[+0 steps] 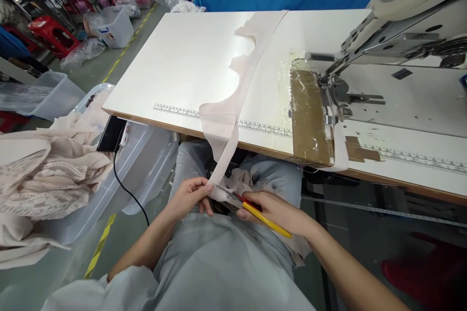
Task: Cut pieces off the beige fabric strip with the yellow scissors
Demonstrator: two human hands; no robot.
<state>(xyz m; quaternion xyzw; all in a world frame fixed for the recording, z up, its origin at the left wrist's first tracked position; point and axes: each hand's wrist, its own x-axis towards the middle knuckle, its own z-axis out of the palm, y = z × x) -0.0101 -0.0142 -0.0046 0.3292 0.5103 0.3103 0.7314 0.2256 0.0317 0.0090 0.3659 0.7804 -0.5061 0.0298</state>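
Observation:
Over my lap, my left hand (193, 197) pinches the lower end of a pale pink fabric strip (223, 155). The strip hangs off the front edge of the white sewing table (175, 68), and its scalloped upper part lies flat on the tabletop. My right hand (272, 210) is closed around scissors (268, 221) with yellow handles. Their metal blades point left at the fabric beside my left fingertips. Whether the blades are cutting cannot be made out. More crumpled pink fabric (248, 180) rests on my lap.
A sewing machine (339, 87) stands on the table's right side, with brown tape (308, 112) at its front. To the left, a clear plastic bin (142, 155) holds heaped lace fabric (69, 165). A phone (111, 133) with a cable lies there. Red stools (53, 36) and bins stand behind.

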